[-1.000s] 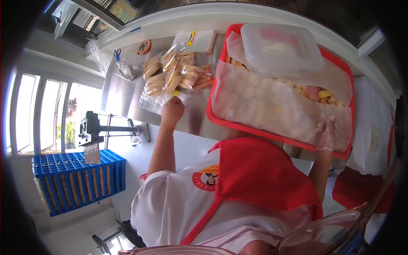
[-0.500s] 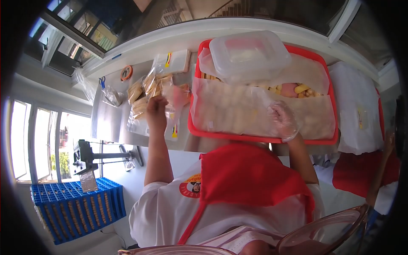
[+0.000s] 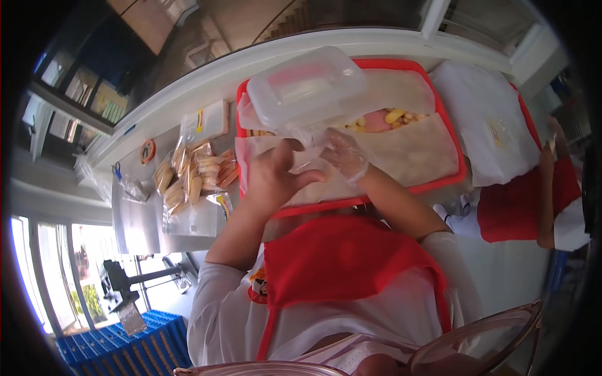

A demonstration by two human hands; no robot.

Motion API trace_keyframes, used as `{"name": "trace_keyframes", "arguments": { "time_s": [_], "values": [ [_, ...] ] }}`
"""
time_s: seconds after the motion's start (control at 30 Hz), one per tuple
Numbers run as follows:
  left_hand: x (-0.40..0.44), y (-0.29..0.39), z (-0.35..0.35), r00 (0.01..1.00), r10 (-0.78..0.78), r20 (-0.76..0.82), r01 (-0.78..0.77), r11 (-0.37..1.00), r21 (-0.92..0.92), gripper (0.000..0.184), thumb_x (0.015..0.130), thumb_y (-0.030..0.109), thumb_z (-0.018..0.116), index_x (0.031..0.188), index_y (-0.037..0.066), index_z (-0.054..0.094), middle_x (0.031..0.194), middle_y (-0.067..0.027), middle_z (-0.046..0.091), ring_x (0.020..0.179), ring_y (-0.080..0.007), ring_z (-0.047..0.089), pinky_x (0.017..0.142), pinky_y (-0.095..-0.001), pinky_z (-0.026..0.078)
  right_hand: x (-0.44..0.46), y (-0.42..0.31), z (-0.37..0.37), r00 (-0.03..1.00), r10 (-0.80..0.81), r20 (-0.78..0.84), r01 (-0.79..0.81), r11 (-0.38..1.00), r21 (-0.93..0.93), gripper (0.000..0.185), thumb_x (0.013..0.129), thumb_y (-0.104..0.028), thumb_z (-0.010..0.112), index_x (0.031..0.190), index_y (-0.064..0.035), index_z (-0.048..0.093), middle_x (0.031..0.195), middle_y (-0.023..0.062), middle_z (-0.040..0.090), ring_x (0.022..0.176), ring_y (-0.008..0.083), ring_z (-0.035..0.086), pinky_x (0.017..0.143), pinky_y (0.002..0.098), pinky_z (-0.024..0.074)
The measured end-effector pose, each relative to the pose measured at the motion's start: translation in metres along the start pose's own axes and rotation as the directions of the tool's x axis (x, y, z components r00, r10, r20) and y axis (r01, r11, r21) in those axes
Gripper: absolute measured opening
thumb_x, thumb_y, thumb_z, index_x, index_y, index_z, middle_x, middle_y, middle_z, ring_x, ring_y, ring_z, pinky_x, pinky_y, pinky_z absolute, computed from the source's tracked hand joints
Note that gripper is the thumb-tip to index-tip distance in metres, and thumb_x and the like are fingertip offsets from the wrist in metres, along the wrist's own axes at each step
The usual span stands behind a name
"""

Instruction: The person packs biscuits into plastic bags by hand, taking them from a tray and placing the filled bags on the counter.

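Note:
My bare left hand [image 3: 276,175] is over the near left part of a red tray [image 3: 463,164], thumb and fingers spread apart. My right hand [image 3: 345,153] wears a clear plastic glove and faces it. Its bent fingers pinch a thin, clear piece of plastic [image 3: 308,139], which looks like another disposable glove, between the hands. Whitish paper sheets [image 3: 411,150] cover most of the tray. Small yellow and pinkish pieces [image 3: 379,120] show through a gap between the sheets. A translucent plastic tub [image 3: 304,88] rests on the tray's far left part.
Left of the tray lie clear bags of light brown sticks [image 3: 191,175], a tape roll [image 3: 148,151] and scissors [image 3: 117,169]. A white-covered tray [image 3: 483,119] stands on the right. Blue crates [image 3: 125,344] are at lower left. A person in a red apron [image 3: 527,203] stands at right.
My left hand has moved right over the tray, its fingers spreading from a closed shape. My right hand has moved left to meet it. The view has shifted, so the tray appears further left.

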State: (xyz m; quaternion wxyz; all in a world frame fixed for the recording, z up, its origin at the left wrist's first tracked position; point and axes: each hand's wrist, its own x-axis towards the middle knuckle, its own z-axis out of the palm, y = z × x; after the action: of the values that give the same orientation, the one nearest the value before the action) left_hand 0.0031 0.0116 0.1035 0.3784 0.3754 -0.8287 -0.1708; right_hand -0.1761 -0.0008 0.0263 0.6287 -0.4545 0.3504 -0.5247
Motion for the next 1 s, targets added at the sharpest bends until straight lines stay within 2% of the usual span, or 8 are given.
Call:
{"name": "trace_keyframes", "arguments": {
  "time_s": [0.13,0.33,0.43,0.6,0.7,0.83,0.93,1.0],
  "values": [
    [0.001,-0.012,-0.028,0.952,-0.297,0.073,0.279,0.941,0.193,0.016,0.072,0.020,0.067,0.080,0.008,0.059,0.060,-0.0109,0.057,0.051,-0.0211,0.057,0.046,-0.0307,0.043,0.023,0.041,-0.022,0.988,-0.095,-0.124,0.146,0.836,0.530,0.028,0.076,-0.008,0.063,0.100,-0.0015,0.050,0.091,0.0033,0.054,0.084,0.0129,0.052,0.075,0.0283,0.0432],
    [-0.011,-0.009,-0.103,0.747,-0.071,-0.661,0.281,0.935,0.217,0.011,0.081,-0.002,0.049,0.087,-0.002,0.059,0.078,-0.0071,0.059,0.064,-0.0114,0.054,0.058,-0.0223,0.043,0.035,0.062,-0.032,0.991,-0.130,0.012,0.130,0.975,-0.178,0.027,0.080,-0.018,0.056,0.105,-0.0088,0.051,0.104,0.0057,0.055,0.099,0.0203,0.050,0.085,0.0331,0.0393],
    [-0.020,-0.001,-0.091,0.783,0.013,-0.622,0.116,0.979,0.166,0.012,0.078,-0.005,0.051,0.087,-0.002,0.059,0.077,-0.0070,0.059,0.062,-0.0095,0.053,0.056,-0.0201,0.043,0.042,0.057,-0.055,0.707,-0.403,0.581,0.613,-0.059,-0.788,0.029,0.079,-0.022,0.054,0.107,-0.0167,0.052,0.117,0.0072,0.050,0.110,0.0250,0.044,0.089,0.0361,0.0365],
    [-0.013,-0.042,-0.015,0.882,-0.450,-0.140,0.370,0.846,-0.384,0.010,0.075,0.003,0.060,0.084,0.001,0.063,0.067,-0.0046,0.060,0.056,-0.0084,0.052,0.051,-0.0205,0.042,0.009,-0.007,-0.083,0.863,-0.441,0.246,0.150,-0.242,-0.959,0.047,0.068,-0.007,0.059,0.113,-0.0188,0.050,0.111,0.0128,0.051,0.098,0.0311,0.050,0.083,0.0391,0.0407],
    [-0.017,-0.061,0.043,0.908,-0.418,0.019,0.399,0.851,-0.342,0.010,0.073,0.009,0.065,0.075,0.000,0.060,0.064,-0.0047,0.059,0.056,-0.0089,0.052,0.050,-0.0218,0.040,-0.012,-0.048,-0.070,0.761,-0.584,0.283,0.320,-0.043,-0.947,0.040,0.064,-0.008,0.064,0.102,-0.0105,0.051,0.096,0.0118,0.054,0.083,0.0273,0.054,0.071,0.0364,0.0444],
    [-0.019,-0.062,0.103,0.947,-0.321,0.029,0.284,0.788,-0.546,0.018,0.077,0.011,0.063,0.066,0.001,0.052,0.065,-0.0048,0.060,0.053,-0.0081,0.050,0.048,-0.0220,0.040,-0.046,-0.020,-0.004,0.972,-0.232,0.038,0.158,0.523,-0.837,0.033,0.067,-0.017,0.071,0.080,-0.0056,0.043,0.067,0.0040,0.046,0.059,0.0129,0.047,0.053,0.0288,0.0407],
    [-0.001,-0.025,0.088,0.771,-0.533,0.350,0.577,0.350,-0.738,0.016,0.080,0.010,0.059,0.069,0.003,0.050,0.065,-0.0037,0.059,0.052,-0.0069,0.049,0.047,-0.0212,0.040,-0.043,0.000,0.009,0.973,-0.205,-0.104,0.115,0.827,-0.551,0.025,0.077,-0.014,0.064,0.082,-0.0045,0.041,0.066,0.0033,0.047,0.058,0.0095,0.047,0.051,0.0257,0.0411],
    [-0.002,-0.034,0.082,0.819,-0.432,0.377,0.547,0.392,-0.740,0.009,0.081,0.007,0.056,0.075,0.003,0.051,0.064,-0.0024,0.057,0.052,-0.0059,0.049,0.047,-0.0204,0.041,-0.037,0.012,0.003,0.984,-0.108,-0.139,0.076,0.973,-0.220,0.021,0.082,-0.013,0.058,0.081,-0.0039,0.040,0.064,0.0036,0.048,0.053,0.0095,0.046,0.047,0.0254,0.0406]
  ]
}}
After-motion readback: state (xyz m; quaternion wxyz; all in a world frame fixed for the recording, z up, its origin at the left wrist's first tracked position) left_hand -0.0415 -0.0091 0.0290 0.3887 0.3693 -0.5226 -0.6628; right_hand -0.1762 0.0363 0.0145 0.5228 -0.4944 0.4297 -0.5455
